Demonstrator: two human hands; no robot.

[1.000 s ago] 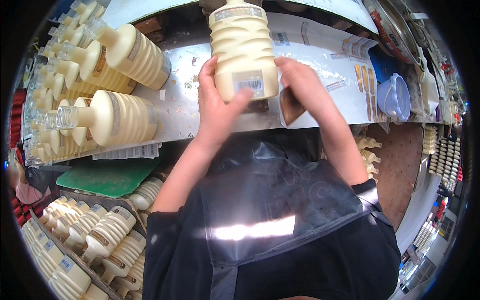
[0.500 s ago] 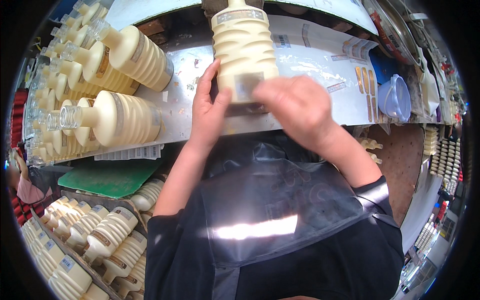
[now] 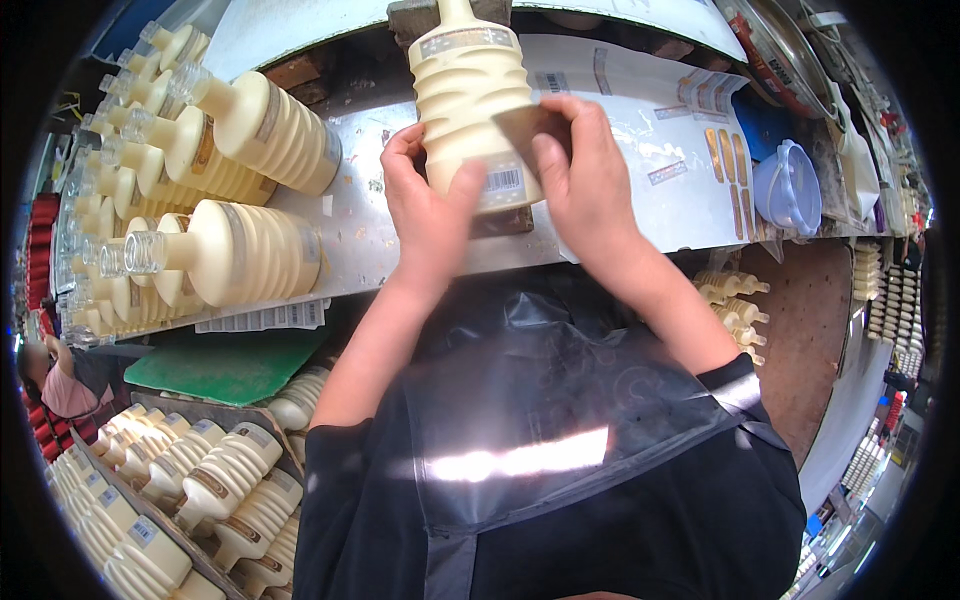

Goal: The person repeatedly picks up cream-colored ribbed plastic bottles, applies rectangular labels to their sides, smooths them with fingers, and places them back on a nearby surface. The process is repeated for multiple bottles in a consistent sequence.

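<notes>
A cream ridged bottle (image 3: pixel 470 90) lies on the bench in front of me, its neck pointing away and its base toward me. A barcode label (image 3: pixel 505 182) shows on its side near the base. My left hand (image 3: pixel 430 200) grips the bottle's left side near the base, thumb on the front and fingers curled around the edge. Between the thumb and fingers of my right hand (image 3: pixel 590 185) is a thin brown flat piece (image 3: pixel 524 128), which looks like a scraper. It rests against or just over the bottle's right side; blur hides whether it touches.
Similar bottles (image 3: pixel 255 250) with clear glass necks crowd the bench's left. On the right lie a white sheet (image 3: pixel 640 150) with stickers, gold label strips (image 3: pixel 728 160) and a light-blue bucket (image 3: pixel 790 190). A green board (image 3: pixel 225 365) and a crate of bottles (image 3: pixel 235 465) sit lower left.
The barcode label, hidden behind my blurred right hand before, now shows. My right hand has moved up along the bottle's right side, and the brown piece has come into view.
</notes>
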